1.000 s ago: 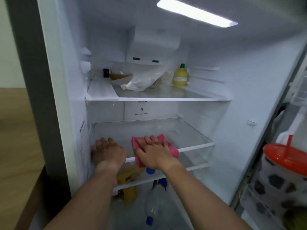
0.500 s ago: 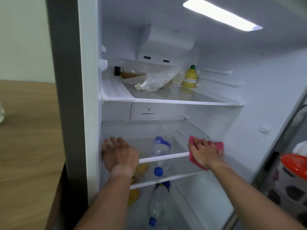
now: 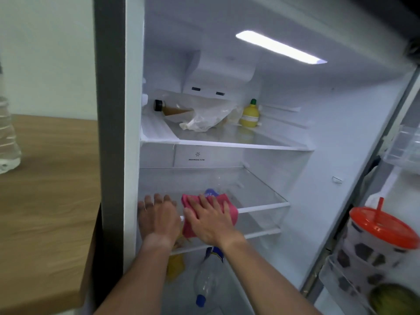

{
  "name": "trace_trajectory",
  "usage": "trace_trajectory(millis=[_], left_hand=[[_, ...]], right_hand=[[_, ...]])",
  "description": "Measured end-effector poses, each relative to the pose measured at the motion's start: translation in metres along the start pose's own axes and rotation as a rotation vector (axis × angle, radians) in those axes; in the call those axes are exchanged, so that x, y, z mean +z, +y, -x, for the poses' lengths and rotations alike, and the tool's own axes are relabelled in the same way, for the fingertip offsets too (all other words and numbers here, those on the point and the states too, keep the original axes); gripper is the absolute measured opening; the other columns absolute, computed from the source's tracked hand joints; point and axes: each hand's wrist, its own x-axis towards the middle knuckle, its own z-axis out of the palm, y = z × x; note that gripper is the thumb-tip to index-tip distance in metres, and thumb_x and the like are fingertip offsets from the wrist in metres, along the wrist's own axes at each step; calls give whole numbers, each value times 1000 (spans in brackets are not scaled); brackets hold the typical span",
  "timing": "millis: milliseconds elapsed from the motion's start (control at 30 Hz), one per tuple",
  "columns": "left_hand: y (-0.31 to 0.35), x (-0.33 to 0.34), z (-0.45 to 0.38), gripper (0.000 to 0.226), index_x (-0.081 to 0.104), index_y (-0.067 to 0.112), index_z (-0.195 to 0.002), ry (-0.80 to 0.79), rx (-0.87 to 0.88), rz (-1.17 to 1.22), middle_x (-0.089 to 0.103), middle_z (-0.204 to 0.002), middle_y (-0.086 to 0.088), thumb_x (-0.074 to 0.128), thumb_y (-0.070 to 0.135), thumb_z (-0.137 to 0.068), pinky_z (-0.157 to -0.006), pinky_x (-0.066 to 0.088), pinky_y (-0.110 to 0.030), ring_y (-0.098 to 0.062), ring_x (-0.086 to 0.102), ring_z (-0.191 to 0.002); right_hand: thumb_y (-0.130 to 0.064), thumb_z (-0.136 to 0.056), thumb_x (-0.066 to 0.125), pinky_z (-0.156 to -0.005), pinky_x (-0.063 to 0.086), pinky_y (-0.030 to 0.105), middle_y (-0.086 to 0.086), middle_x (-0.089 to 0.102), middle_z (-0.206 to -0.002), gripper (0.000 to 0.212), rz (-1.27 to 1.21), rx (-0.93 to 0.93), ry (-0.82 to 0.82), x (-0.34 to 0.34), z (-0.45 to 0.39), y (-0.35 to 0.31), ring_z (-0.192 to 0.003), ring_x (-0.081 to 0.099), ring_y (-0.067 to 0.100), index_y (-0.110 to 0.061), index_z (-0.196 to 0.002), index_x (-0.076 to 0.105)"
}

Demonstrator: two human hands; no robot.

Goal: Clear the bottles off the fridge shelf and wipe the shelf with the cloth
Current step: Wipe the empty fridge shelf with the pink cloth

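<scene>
A glass shelf (image 3: pixel 261 192) in the middle of the open fridge carries no bottles. My right hand (image 3: pixel 210 220) lies flat on a pink cloth (image 3: pixel 230 212), pressing it onto the shelf's front left part. Just left of it, my left hand (image 3: pixel 158 218) rests flat on the shelf's front left corner, fingers spread, holding nothing. Through the glass, below the shelf, a clear bottle with a blue cap (image 3: pixel 205 280) lies on its side. Only the blue label of a second bottle (image 3: pixel 211 192) peeks out behind the cloth.
The upper shelf (image 3: pixel 227 144) holds a yellow lemon-shaped bottle (image 3: pixel 250 114), a crumpled plastic bag (image 3: pixel 204 120) and a dark-capped bottle (image 3: pixel 168 108). A wooden counter (image 3: pixel 45 201) with a clear bottle (image 3: pixel 6 137) stands left. The door rack at right holds an orange-lidded jug (image 3: pixel 379 235).
My right hand has slid the pink cloth from the shelf's right front edge back to the left, next to my left hand, which stayed at the corner. The view has shifted.
</scene>
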Motion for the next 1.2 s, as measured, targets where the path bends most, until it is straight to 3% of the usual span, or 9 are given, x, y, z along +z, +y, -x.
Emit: trace_trajectory(millis=[167, 267, 400, 500, 667, 767, 867, 1000, 1200], left_hand=[[-1, -6, 2, 40, 55, 32, -135, -52, 8, 72, 52, -141, -2, 32, 34, -102, -115, 25, -45, -30, 37, -139], [-1, -7, 1, 48, 61, 27, -132, -54, -48, 198, 55, -141, -5, 25, 39, -104, -119, 20, -45, -31, 35, -141], [-1, -2, 0, 57, 66, 23, -129, -47, -68, 249, 56, -142, -5, 29, 54, -99, -121, 19, -45, -30, 36, -142], [-1, 0, 1, 46, 66, 24, -126, 12, -61, 253, 59, -137, -2, 42, 50, -97, -119, 23, -43, -28, 40, -138], [3, -5, 8, 28, 69, 21, -114, 85, -93, 439, 66, -124, -1, 54, 36, -96, -112, 30, -38, -26, 45, -132], [4, -12, 21, 24, 65, 13, -113, 80, -105, 522, 65, -119, -7, 54, 28, -99, -98, 37, -33, -27, 52, -122], [4, -26, 44, 21, 60, 4, -116, 53, -142, 524, 62, -115, -12, 56, 14, -98, -80, 39, -29, -24, 56, -103], [-1, -46, 77, 15, 56, -2, -110, 34, -91, 645, 56, -114, -17, 49, 0, -97, -93, 45, -36, -29, 56, -107], [-7, -81, 115, 23, 51, 17, -87, -54, 82, 869, 55, -94, -5, 35, 20, -105, -77, 48, -39, -19, 56, -87]], right_hand=[[-61, -95, 15, -118, -10, 51, -3, 12, -166, 62, -28, -105, -59, -6, 5, -10, -152, 2, 22, -41, -154, 17], [-54, -99, 26, -119, -1, 42, 0, 22, -164, 56, -219, -90, -31, -21, 3, 1, -151, 10, 18, -35, -152, 31], [-56, -98, 29, -119, 10, 48, 8, 26, -161, 62, -184, 182, 102, -26, 6, 29, -149, 18, 26, -23, -150, 34], [-65, -91, 43, -117, 18, 53, 15, 35, -154, 70, -248, 365, 133, -23, 10, 41, -146, 23, 29, -14, -138, 52], [-41, -85, 71, -111, 32, 43, 9, 60, -133, 31, -520, 354, 412, -14, 18, 24, -134, 46, 25, -22, -109, 76], [-38, -79, 79, -101, 42, 39, 4, 69, -117, 26, -508, 412, 473, -17, 30, 15, -117, 58, 25, -21, -99, 77], [-35, -77, 80, -98, 40, 38, -1, 71, -109, 19, -484, 433, 461, -18, 54, 10, -113, 60, 23, -24, -91, 73], [-32, -76, 80, -96, 40, 36, -5, 71, -99, 18, -531, 438, 468, -23, 92, 3, -108, 62, 22, -34, -76, 62], [-32, -81, 76, -87, 37, 34, -4, 73, -96, 13, -540, 429, 551, -57, 146, -7, -102, 64, 22, -24, -89, 69]])
